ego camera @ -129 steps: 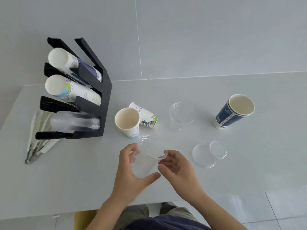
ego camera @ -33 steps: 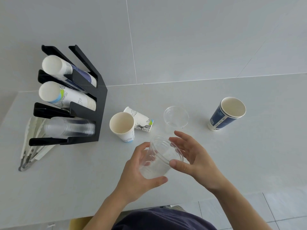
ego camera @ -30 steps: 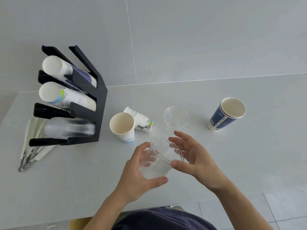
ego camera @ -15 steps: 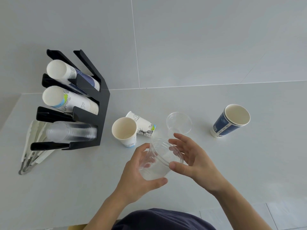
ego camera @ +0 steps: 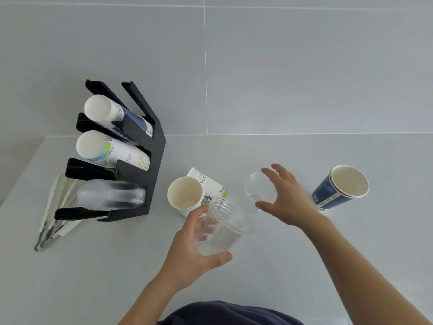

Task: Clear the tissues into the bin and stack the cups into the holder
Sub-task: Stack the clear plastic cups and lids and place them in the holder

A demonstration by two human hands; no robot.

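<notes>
Item: clear plastic cups (ego camera: 222, 227), nested, tilted with rim up and to the right, above the surface (ego camera: 304, 249). Gripped round the lower wall by the left hand (ego camera: 195, 249), thumb near the base, fingers curled behind.

Item: single clear plastic cup (ego camera: 256, 190), upright on the surface, just beyond the nested cups. Right hand (ego camera: 287, 198) spread over it with fingers extended and thumb low at its near side; holding nothing; contact with the rim cannot be told.

Item: white paper cup (ego camera: 185, 195), upright, mouth open, just left of the left hand's fingers.

Item: printed paper cup (ego camera: 207, 182), lying on its side behind the white one, touching it or nearly so.

Item: blue paper cups (ego camera: 339, 187), nested, upright, right of the right hand, apart from it.

Item: black holder (ego camera: 155, 160), three tiers, far left on the surface. Top tier: blue-printed cup stack (ego camera: 117, 114). Middle tier: white printed cup stack (ego camera: 112, 150). Bottom tier: clear cup stack (ego camera: 111, 194). All lying sideways, bases outward.

Item: pale tongs-like utensils (ego camera: 55, 215), flat on the surface beside and partly under the holder's left end.
</notes>
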